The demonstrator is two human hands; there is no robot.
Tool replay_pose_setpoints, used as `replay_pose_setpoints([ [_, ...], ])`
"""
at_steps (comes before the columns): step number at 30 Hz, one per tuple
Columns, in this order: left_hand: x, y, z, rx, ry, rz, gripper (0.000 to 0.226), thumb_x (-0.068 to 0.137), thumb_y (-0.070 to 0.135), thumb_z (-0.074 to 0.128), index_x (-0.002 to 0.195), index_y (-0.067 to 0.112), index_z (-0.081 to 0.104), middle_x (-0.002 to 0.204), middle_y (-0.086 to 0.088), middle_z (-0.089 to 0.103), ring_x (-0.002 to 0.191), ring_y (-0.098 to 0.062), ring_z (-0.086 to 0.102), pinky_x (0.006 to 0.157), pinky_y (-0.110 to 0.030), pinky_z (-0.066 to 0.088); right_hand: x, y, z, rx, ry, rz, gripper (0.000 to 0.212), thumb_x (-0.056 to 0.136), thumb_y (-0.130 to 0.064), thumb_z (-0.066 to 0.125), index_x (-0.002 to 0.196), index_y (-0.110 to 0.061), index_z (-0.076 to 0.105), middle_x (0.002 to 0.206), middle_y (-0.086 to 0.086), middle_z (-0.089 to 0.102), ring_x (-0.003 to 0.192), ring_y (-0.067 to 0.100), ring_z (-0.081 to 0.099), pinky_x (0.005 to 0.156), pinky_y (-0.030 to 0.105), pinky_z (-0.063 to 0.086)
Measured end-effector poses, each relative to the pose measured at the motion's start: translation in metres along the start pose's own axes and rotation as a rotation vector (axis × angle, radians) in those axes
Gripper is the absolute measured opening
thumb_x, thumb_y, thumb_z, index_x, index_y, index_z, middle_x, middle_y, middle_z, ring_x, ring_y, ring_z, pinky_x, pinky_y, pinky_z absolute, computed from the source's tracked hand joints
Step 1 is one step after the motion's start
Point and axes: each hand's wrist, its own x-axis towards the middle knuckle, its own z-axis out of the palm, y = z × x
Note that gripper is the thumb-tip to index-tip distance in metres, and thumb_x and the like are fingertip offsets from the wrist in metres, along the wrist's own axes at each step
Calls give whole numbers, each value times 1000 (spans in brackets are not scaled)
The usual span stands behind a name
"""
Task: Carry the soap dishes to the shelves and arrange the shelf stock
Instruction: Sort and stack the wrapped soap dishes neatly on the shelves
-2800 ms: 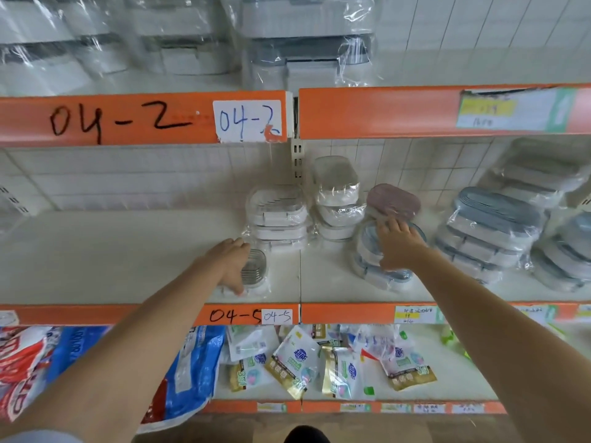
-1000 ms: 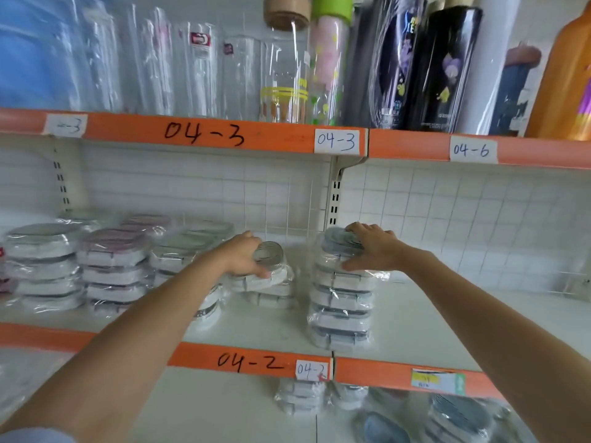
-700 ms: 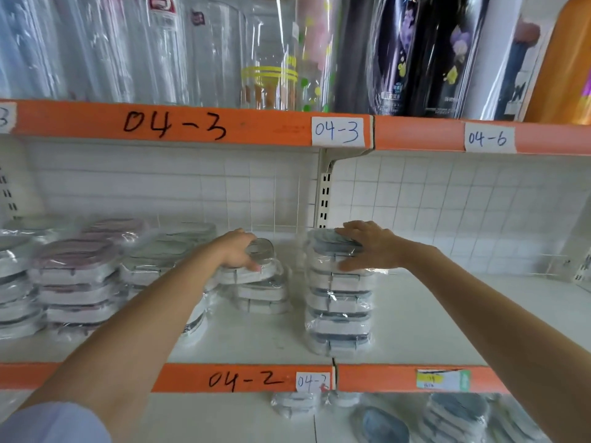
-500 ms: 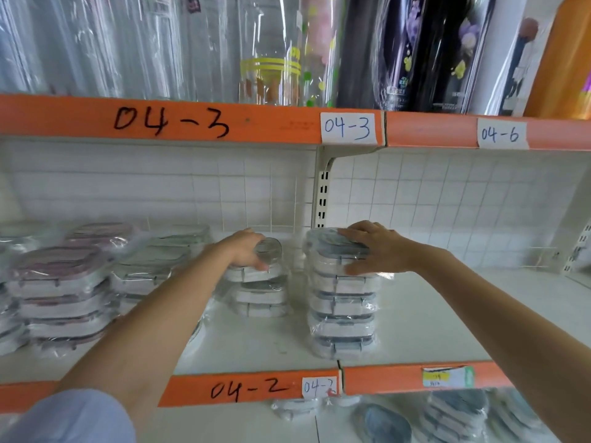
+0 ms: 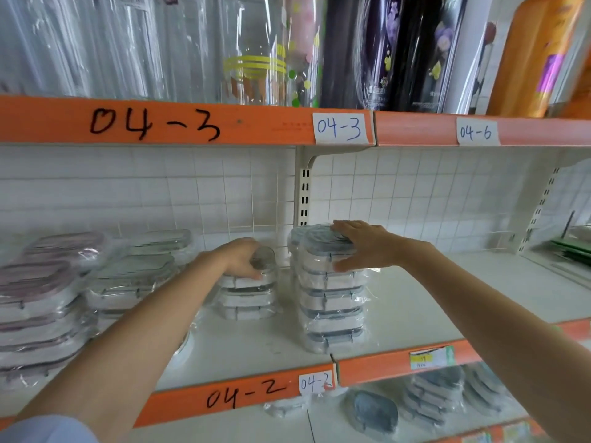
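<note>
soap dishes [image 5: 329, 287] stacked: right hand [image 5: 363, 243] grips the top one, left hand [image 5: 241, 257] holds a round dish [image 5: 263, 258].

Both hands have come up from the 04-5 shelf, setting soap dishes onto stacks [image 5: 329, 289] on the 04-2 shelf [image 5: 243, 398].
</note>
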Motion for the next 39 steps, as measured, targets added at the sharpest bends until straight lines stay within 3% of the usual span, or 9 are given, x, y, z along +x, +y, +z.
replay_pose_setpoints([
  [3,-8,5,-1,85,54,34,59,84,36,68,134,12,48,137,-5,45,126,-21,43,104,-33,38,-2,-2,-1,-38,9,-6,89,84,-52,62,151,-15,16,158,-2,15,142,19,18,114,38,17],
  [7,-30,16,-1,184,112,50,48,88,33,59,132,15,50,125,-3,47,122,-23,45,95,-36,44,-11,-4,-2,-87,58,-31,92,82,-59,61,151,-15,18,156,0,22,141,19,23,113,38,20],
  [14,-83,55,13,204,104,-24,26,89,27,56,109,10,58,118,-8,57,107,-27,55,83,-31,47,-46,5,0,-201,134,-121,88,87,-54,57,151,-10,16,157,5,18,143,23,20,114,40,20],
  [20,-129,118,42,138,122,-117,21,93,29,55,107,13,58,114,-5,57,99,-20,52,83,-31,43,-94,29,14,-216,172,-206,77,91,-38,58,150,-9,16,157,5,15,143,22,16,114,38,21],
  [25,-158,175,81,113,81,-159,24,90,25,56,111,15,59,117,-4,57,108,-24,54,88,-33,46,-142,50,53,-208,113,-276,75,92,-37,56,150,-11,16,155,4,18,142,22,17,112,38,24],
  [29,-170,206,100,85,43,-178,23,89,32,60,106,17,60,115,-4,57,104,-25,56,85,-35,47,-162,68,69,-191,69,-292,75,92,-42,54,150,-11,17,155,6,18,142,23,17,112,38,24],
  [34,-177,217,85,102,72,-206,11,88,26,58,92,16,59,100,-1,56,93,-23,55,77,-33,46,-149,75,53,-119,138,-301,72,94,-43,52,149,-8,20,153,8,23,140,25,21,111,40,28],
  [39,-163,201,48,27,201,-286,21,91,34,57,89,13,59,88,-2,56,88,-25,60,74,-36,47,-112,70,32,-15,220,-298,72,94,-43,51,148,-6,22,152,12,25,138,30,25,111,43,30],
])
